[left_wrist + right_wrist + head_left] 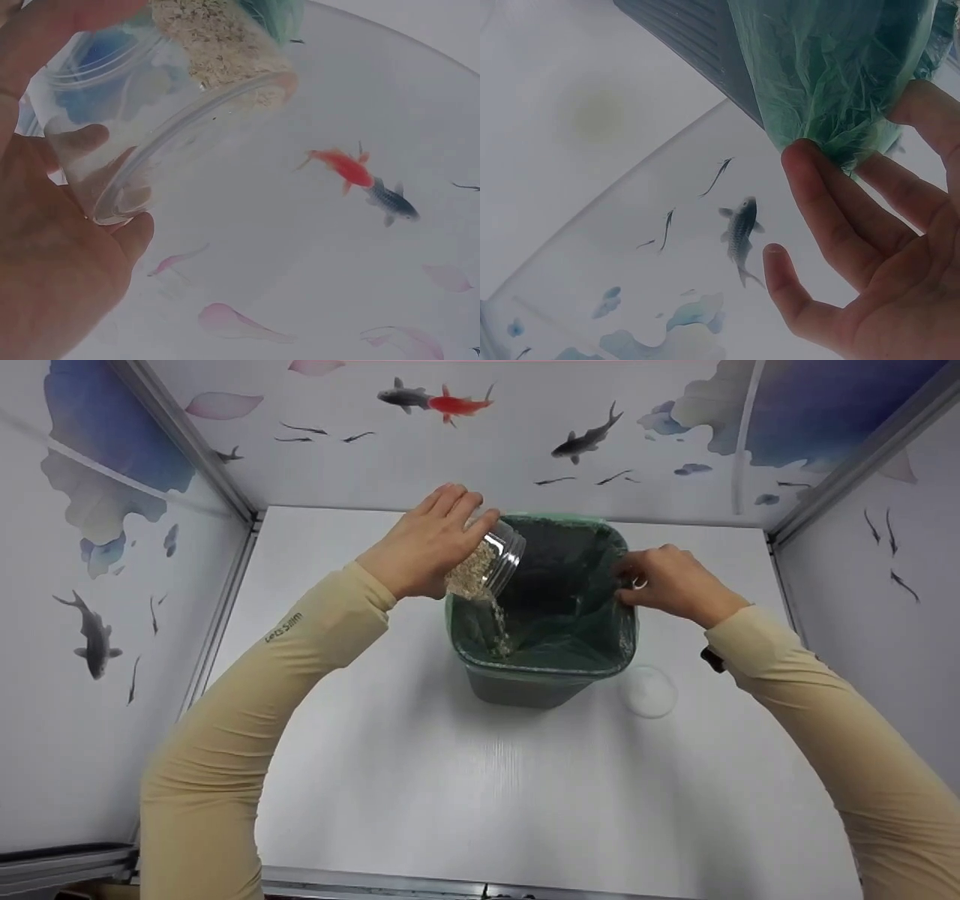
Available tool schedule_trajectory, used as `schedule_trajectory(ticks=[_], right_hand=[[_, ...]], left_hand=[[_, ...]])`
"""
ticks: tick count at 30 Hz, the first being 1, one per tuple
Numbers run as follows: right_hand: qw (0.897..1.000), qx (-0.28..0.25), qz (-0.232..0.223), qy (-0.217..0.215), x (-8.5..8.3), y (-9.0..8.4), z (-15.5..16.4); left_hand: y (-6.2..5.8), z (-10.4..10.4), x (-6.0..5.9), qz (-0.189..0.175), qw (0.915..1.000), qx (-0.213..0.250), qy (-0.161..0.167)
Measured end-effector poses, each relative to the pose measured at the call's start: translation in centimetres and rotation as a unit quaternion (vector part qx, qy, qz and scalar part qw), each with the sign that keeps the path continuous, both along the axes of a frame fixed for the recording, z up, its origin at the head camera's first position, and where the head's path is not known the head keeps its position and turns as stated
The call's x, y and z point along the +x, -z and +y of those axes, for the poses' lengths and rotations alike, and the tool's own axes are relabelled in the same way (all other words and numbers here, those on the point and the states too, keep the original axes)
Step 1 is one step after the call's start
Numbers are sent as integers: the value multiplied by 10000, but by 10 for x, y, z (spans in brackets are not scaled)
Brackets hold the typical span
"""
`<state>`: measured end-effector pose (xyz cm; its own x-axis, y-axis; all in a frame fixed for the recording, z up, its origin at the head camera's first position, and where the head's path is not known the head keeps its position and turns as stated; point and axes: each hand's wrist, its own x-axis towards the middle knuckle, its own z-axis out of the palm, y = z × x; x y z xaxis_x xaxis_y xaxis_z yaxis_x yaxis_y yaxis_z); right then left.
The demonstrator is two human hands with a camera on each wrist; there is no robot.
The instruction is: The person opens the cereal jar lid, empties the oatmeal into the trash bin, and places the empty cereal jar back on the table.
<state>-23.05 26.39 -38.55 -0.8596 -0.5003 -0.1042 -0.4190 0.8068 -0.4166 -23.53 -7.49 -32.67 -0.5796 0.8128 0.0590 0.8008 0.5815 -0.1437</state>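
My left hand (427, 544) grips a clear plastic jar (507, 556) that is tipped sideways over the left rim of a grey bin (517, 690). Beige flakes (471, 571) lie along the jar's lower side and stream from its mouth. A green plastic bag (559, 649) lines the bin and folds over its rim; some flakes fall against its inside. At the bin's right rim, my right hand (671, 581) pinches the bag's edge with thumb and fingers. In the right wrist view its fingertips (801, 154) touch the bag, while the little finger stands apart.
A round clear lid (649, 691) lies on the white table (420, 802), just right of the bin. Pale wall panels (510, 442) printed with fish enclose the table at the back and both sides.
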Motion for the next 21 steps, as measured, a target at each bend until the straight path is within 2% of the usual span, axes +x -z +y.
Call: schedule_trajectory(ticks=[8,21], right_hand=[[10000,-2,-11,2,1,-1,-1],[9999,40,-70,82,0,0,-1]], left_hand=[[-15,-2,1,-310,9988,-323,-176],[-19,-3,-4,-503,9984,-144,-229]])
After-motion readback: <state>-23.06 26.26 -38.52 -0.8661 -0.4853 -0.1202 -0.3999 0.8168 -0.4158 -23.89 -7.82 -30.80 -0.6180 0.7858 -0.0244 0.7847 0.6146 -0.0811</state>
